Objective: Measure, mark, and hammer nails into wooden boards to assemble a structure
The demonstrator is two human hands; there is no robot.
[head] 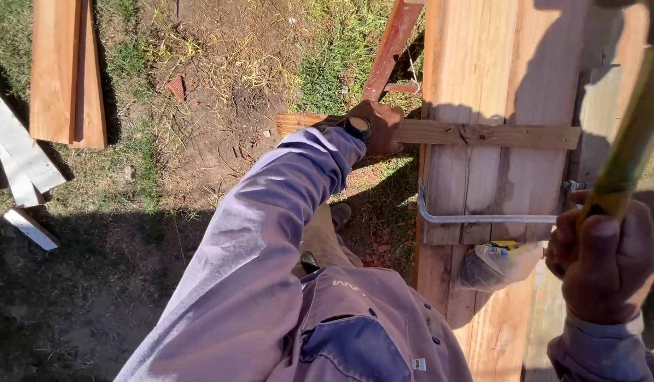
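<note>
Patchy grass and bare dirt fill the left of the frame, with loose boards lying at the upper left. On the right, a run of upright fence boards is seen from above. A narrow wooden strip is laid across them and is pressed down by the left hand at upper centre, fingers flat on its end. A yellowish handle is gripped tightly by the right hand at lower right. A metal clamp bar is seen just below the strip.
</note>
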